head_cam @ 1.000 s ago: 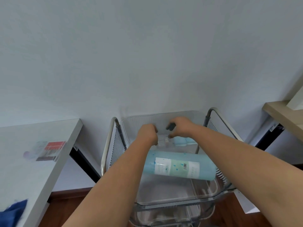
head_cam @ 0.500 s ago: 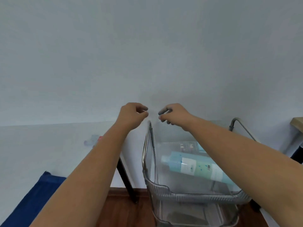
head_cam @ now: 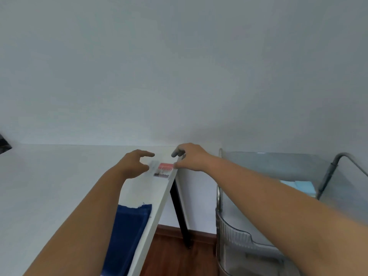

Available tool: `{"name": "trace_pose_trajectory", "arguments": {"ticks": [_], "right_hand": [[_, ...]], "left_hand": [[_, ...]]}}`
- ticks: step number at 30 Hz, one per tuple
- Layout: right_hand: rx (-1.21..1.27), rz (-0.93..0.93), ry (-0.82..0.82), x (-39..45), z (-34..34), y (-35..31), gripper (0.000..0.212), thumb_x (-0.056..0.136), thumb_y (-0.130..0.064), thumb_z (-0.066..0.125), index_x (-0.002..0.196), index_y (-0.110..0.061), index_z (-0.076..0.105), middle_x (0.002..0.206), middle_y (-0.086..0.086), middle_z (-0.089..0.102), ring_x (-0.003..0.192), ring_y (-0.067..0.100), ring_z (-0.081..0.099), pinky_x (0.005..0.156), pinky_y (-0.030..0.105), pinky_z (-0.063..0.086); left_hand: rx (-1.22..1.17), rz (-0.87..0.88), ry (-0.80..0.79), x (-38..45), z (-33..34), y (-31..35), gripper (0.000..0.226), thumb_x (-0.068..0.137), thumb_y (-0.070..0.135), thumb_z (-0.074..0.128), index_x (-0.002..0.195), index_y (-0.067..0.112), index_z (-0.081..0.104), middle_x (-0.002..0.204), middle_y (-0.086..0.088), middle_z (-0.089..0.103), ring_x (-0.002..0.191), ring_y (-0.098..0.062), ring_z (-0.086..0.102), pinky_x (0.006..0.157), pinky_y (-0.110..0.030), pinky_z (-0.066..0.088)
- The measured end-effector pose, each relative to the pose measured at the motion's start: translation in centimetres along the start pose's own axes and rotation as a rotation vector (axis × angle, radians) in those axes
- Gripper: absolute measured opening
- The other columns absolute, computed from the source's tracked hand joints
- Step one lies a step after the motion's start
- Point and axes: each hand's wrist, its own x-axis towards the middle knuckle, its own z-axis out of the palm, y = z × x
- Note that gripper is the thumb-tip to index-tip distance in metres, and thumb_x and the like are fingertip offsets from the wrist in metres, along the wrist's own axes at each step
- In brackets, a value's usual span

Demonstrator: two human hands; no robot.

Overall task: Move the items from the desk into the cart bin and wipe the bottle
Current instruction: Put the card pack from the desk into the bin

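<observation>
At the far right corner of the white desk (head_cam: 59,186), the small flat red-and-clear packet (head_cam: 162,169) lies between my hands, long axis running nine to three. My left hand (head_cam: 133,163) hovers spread at its nine o'clock, holding nothing; my right hand (head_cam: 189,157), fingers loosely curved and empty, touches its three o'clock end and sits nearer.

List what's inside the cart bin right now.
Through the clear cart bin wall, only a light-blue item shows at the far side. The right forearm covers most of the interior, so anything else there is hidden.
</observation>
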Motion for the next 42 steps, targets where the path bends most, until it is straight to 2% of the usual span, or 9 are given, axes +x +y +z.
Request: {"name": "trace_pose_trajectory", "arguments": {"ticks": [3,5,9,15,19,23,28,31,42], "right_hand": [[-0.082,0.000,-0.060,1.1,2.1,0.1,0.049,0.072,-0.030,0.079,0.118,-0.026,0.061,0.126,-0.002,0.053,0.110,0.013,0.050,0.080,0.022,0.036],[-0.132,0.008,-0.080,1.7,3.4,0.3,0.057,0.068,-0.034,0.081,0.120,-0.028,0.058,0.127,-0.002,0.052,0.106,0.014,0.049,0.080,0.023,0.036],[-0.178,0.027,-0.080,2.5,5.2,0.7,0.061,0.065,-0.039,0.083,0.119,-0.028,0.058,0.121,-0.002,0.054,0.103,0.016,0.053,0.078,0.024,0.040],[-0.145,0.021,-0.050,2.6,5.4,0.7,0.061,0.064,-0.033,0.083,0.119,-0.027,0.057,0.120,0.001,0.056,0.097,0.015,0.051,0.076,0.024,0.044],[-0.121,0.030,-0.056,1.7,4.1,0.2,0.063,0.065,-0.026,0.081,0.122,-0.026,0.055,0.118,0.002,0.056,0.092,0.016,0.054,0.065,0.022,0.044],[-0.130,-0.009,-0.063,-0.1,1.5,-0.1,0.067,0.064,-0.025,0.083,0.124,-0.029,0.053,0.120,0.001,0.055,0.102,0.018,0.055,0.082,0.030,0.052],[-0.170,-0.094,0.029,-3.6,-3.3,0.7,0.067,0.063,-0.028,0.082,0.123,-0.035,0.053,0.117,-0.006,0.056,0.102,0.012,0.054,0.084,0.026,0.047],[-0.188,-0.116,0.114,-6.3,-6.4,2.1,0.065,0.063,-0.029,0.080,0.121,-0.039,0.053,0.114,-0.009,0.055,0.100,0.008,0.053,0.079,0.020,0.041],[-0.219,0.033,0.329,-14.6,-15.9,11.4,0.063,0.064,-0.029,0.083,0.119,-0.038,0.053,0.115,-0.007,0.059,0.101,0.010,0.055,0.086,0.022,0.044]], "left_hand": [[0.103,0.026,-0.136,0.4,0.1,-0.3,0.077,0.080,0.007,0.068,0.145,0.036,0.042,0.155,0.007,0.034,0.141,-0.021,0.031,0.111,-0.041,0.035],[0.169,0.032,-0.175,0.7,0.3,-0.3,0.084,0.079,0.008,0.069,0.149,0.037,0.035,0.158,0.008,0.029,0.143,-0.024,0.025,0.113,-0.047,0.032],[0.166,0.040,-0.207,1.4,0.8,-0.4,0.083,0.079,0.007,0.071,0.149,0.035,0.035,0.155,0.002,0.035,0.139,-0.025,0.033,0.105,-0.040,0.041],[0.087,0.043,-0.134,1.8,1.2,-1.5,0.079,0.077,0.010,0.079,0.145,0.029,0.044,0.140,-0.003,0.045,0.125,-0.027,0.048,0.101,-0.041,0.046],[0.027,0.044,-0.048,1.4,0.7,-1.9,0.078,0.073,0.021,0.084,0.141,0.026,0.048,0.123,-0.001,0.048,0.112,-0.024,0.053,0.087,-0.031,0.048],[-0.041,0.098,0.059,0.7,0.3,-0.7,0.073,0.068,0.026,0.086,0.134,0.026,0.054,0.116,0.001,0.049,0.108,-0.020,0.054,0.078,-0.025,0.048],[-0.098,0.211,0.095,-0.2,0.6,3.5,0.071,0.064,0.024,0.087,0.128,0.025,0.058,0.112,0.004,0.053,0.101,-0.014,0.059,0.081,-0.026,0.053],[-0.079,0.309,0.088,-0.5,1.3,7.1,0.070,0.065,0.025,0.086,0.129,0.025,0.059,0.114,0.007,0.054,0.098,-0.009,0.059,0.080,-0.018,0.048],[0.053,0.565,-0.029,-0.7,8.4,22.0,0.075,0.066,0.039,0.083,0.134,0.023,0.056,0.114,0.007,0.054,0.095,-0.007,0.052,0.084,-0.019,0.042]]}}
